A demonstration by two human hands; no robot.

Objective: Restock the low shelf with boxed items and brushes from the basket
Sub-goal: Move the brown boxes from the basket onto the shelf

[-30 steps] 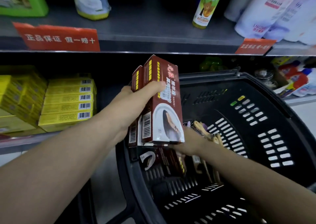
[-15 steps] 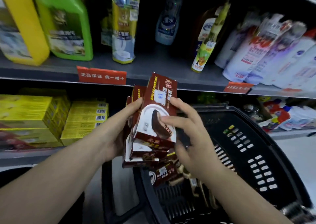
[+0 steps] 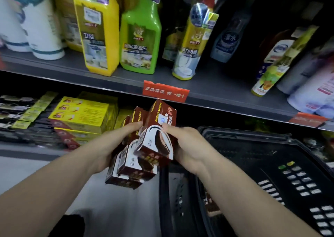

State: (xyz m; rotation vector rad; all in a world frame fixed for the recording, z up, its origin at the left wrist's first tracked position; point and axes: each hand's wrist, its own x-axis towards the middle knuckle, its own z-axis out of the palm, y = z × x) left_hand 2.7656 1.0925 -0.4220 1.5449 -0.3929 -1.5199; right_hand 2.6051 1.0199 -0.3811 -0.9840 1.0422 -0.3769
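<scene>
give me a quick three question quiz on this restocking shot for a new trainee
1. True or false: the left hand and the right hand both hold the brown boxes.
2. Multiple choice: the black basket sits A) left of the hands, B) right of the hands, C) on the upper shelf.
3. Fill in: the shelved boxes left of the hands are mostly ____ in colour.
Key: 1 true; 2 B; 3 yellow.

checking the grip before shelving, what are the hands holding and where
A stack of brown boxes: left hand grips its left side, right hand the front box's right edge.
</scene>
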